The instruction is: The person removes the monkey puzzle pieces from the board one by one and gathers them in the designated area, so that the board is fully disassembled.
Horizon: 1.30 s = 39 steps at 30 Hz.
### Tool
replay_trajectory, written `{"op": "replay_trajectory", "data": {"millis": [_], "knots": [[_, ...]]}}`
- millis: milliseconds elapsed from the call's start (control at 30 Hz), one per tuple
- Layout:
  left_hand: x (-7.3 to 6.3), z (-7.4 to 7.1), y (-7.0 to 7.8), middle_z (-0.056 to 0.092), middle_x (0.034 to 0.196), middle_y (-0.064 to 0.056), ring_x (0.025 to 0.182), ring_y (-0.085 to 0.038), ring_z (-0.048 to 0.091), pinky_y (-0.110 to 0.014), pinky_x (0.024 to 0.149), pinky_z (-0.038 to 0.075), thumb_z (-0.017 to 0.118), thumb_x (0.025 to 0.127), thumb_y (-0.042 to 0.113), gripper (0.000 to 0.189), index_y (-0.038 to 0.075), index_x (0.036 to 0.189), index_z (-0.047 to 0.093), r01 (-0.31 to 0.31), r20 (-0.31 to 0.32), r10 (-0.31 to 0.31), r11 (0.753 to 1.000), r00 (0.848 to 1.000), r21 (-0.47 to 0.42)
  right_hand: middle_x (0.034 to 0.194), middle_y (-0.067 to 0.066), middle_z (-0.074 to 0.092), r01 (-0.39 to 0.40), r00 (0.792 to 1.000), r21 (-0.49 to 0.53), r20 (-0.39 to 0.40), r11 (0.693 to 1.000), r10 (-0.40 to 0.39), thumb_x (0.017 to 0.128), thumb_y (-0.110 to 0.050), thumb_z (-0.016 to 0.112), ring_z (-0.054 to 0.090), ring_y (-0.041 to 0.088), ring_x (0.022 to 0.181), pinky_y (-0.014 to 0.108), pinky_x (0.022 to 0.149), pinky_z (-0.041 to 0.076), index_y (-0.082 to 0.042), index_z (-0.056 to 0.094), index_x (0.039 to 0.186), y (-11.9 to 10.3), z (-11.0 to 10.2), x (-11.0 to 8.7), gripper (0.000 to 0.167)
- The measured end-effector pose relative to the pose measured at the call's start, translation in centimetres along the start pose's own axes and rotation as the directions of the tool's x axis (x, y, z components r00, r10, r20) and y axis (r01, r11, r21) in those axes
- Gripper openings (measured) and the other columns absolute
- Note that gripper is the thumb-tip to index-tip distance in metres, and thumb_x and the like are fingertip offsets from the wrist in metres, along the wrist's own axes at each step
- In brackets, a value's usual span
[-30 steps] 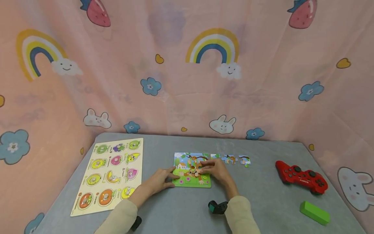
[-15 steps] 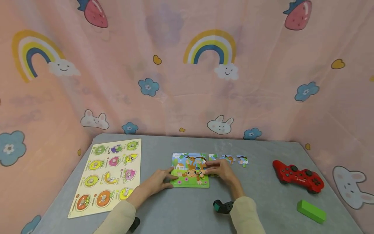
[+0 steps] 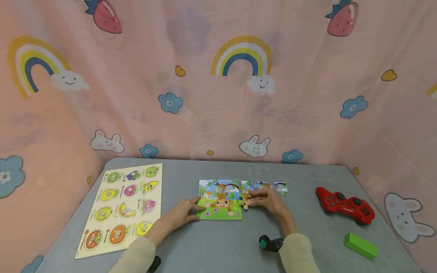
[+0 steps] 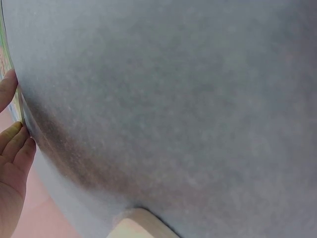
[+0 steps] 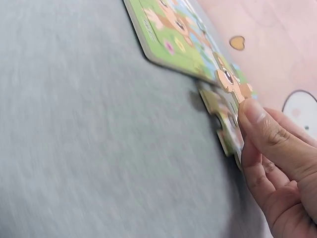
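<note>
A monkey jigsaw board point(image 3: 220, 201) lies flat mid-table. My left hand point(image 3: 181, 214) rests at its left edge, fingers and thumb touching the rim; the left wrist view catches only those fingers point(image 4: 17, 148) at the frame's edge. Just right of the board, my right hand point(image 3: 269, 203) pinches a puzzle piece point(image 5: 230, 82) printed with part of a monkey's face, held above the table between thumb and fingers. Below it lies another puzzle piece point(image 5: 223, 116), blurred and partly hidden. Loose puzzle pieces point(image 3: 281, 187) lie in a row beyond the right hand, some partly covered.
To the left lies a cream fruit knob puzzle point(image 3: 117, 210). A red game controller point(image 3: 345, 204) and a green block point(image 3: 360, 245) sit on the right side of the grey table point(image 3: 218, 246). A patterned pink cloth point(image 3: 205, 125) hangs behind.
My right hand has lifted a puzzle piece off the board's right part and carried it rightward past the edge. My left hand stays at the board's left edge. The head view has shifted slightly.
</note>
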<state>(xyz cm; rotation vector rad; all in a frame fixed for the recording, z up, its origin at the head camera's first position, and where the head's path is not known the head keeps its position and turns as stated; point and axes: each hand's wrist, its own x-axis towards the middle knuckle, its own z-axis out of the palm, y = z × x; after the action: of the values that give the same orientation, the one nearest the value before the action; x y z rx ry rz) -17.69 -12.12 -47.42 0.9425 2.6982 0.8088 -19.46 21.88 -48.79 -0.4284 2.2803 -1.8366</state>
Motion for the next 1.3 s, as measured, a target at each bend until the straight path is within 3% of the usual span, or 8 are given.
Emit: {"op": "replay_trajectory", "data": {"millis": [300,1033,1300], "knots": [[-0.1,0.1,0.0,0.046,0.141,-0.024,0.127,-0.042,0.045,-0.052,0.099,0.040,0.072,0.086,0.016,0.033,0.007,0.118,0.069,0.003,-0.001,-0.003,1.000,1.000,-0.008,0.112,0.039,0.058,0.008,1.000,-0.025,-0.011,1.000,-0.008,0.082,0.009,0.068,0.070,0.017,0.087,0.030,0.075,0.056,0.022,0.056,0.115,0.1,-1.9,-0.9,0.038],[0.1,0.3,-0.3,0.046,0.141,-0.022,0.127,-0.040,0.046,-0.051,0.100,0.040,0.072,0.086,0.016,0.034,0.007,0.118,0.069,0.011,0.007,-0.011,1.000,1.000,-0.007,0.115,0.031,0.062,-0.108,0.992,-0.093,-0.077,0.990,0.101,0.081,-0.001,0.073,0.069,0.013,0.089,0.025,0.078,0.054,0.017,0.058,0.118,1.2,-5.2,-2.5,0.044],[0.2,0.2,-0.4,0.046,0.141,-0.023,0.127,-0.040,0.046,-0.051,0.099,0.041,0.072,0.086,0.016,0.034,0.007,0.118,0.069,0.002,0.000,-0.002,1.000,1.000,-0.006,0.117,0.031,0.061,-0.127,0.991,-0.098,-0.050,0.987,0.123,0.082,-0.001,0.072,0.069,0.012,0.090,0.026,0.078,0.055,0.017,0.058,0.119,1.3,-6.1,-2.6,0.044]]}}
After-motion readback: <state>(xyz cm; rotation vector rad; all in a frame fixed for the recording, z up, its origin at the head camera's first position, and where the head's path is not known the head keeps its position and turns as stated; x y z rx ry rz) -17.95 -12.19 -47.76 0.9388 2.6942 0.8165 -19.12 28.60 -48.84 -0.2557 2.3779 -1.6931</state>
